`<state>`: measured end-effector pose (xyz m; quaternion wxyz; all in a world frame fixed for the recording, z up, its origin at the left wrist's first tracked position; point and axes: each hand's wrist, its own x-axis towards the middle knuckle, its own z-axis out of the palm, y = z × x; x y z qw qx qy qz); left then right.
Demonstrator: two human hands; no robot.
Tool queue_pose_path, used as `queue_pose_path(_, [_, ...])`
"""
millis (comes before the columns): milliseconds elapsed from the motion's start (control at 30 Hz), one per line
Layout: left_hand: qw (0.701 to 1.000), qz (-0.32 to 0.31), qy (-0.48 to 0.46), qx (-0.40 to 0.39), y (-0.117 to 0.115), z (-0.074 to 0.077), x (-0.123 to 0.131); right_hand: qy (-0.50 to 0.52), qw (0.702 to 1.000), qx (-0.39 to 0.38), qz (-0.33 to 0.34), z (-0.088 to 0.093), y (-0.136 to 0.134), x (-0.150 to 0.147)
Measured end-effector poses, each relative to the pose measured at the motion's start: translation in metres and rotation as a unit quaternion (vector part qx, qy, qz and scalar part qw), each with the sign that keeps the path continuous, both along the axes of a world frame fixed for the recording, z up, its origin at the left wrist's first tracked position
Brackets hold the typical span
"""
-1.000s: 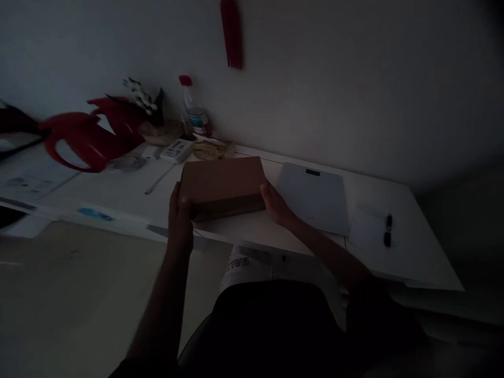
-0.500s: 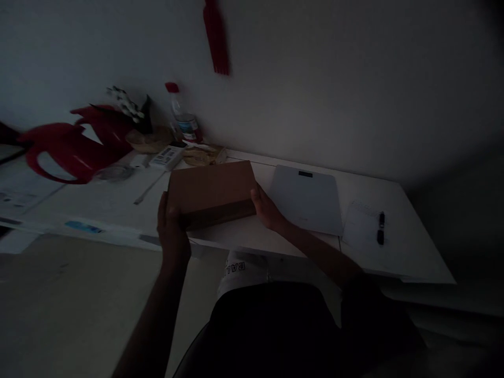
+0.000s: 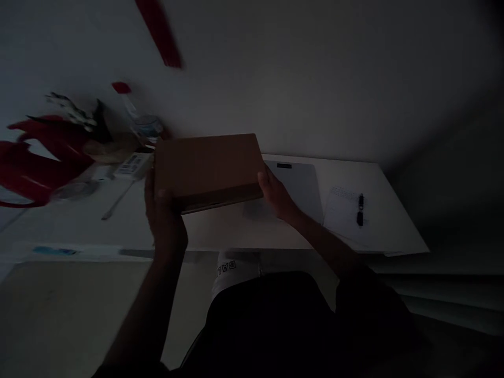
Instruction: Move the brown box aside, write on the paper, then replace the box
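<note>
Here the brown box (image 3: 208, 169) sits between both hands, held above the white surface (image 3: 244, 231). The left hand (image 3: 163, 218) clamps its near left corner, and the right hand (image 3: 277, 197) clamps its right end. A flat grey scale (image 3: 301, 184) lies just beyond the right hand.

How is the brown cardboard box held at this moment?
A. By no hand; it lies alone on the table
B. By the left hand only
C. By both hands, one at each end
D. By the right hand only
C: the left hand grips the left end of the brown cardboard box and the right hand grips its right end, above the white table.
</note>
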<state>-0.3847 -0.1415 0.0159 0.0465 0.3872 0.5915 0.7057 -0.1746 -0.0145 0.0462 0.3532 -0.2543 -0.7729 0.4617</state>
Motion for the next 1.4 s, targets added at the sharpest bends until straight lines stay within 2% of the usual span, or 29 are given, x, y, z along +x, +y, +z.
queue_pose_path(200, [0.996, -0.079, 0.032, 0.010, 0.038, 0.011, 0.044, -0.021, 0.995, 0.013, -0.099, 0.002, 0.014, 0.051])
queue_pose_path(467, [0.988, -0.149, -0.015, -0.044, 0.071, -0.003, 0.090, -0.049, 0.977, 0.010, -0.206, -0.005, 0.017, 0.108])
queue_pose_path(667, [0.983, -0.168, -0.029, -0.070, 0.079, -0.005, 0.117, -0.067, 0.970, -0.003, -0.233, -0.012, 0.014, 0.131])
queue_pose_path(1067, [0.972, -0.210, -0.075, -0.075, 0.085, -0.024, 0.125, -0.070, 0.968, -0.002, -0.239, -0.029, 0.015, 0.146])
queue_pose_path(1400, [0.977, -0.191, -0.038, -0.092, 0.077, -0.015, 0.131, -0.078, 0.969, -0.018, -0.236, -0.032, 0.019, 0.144])
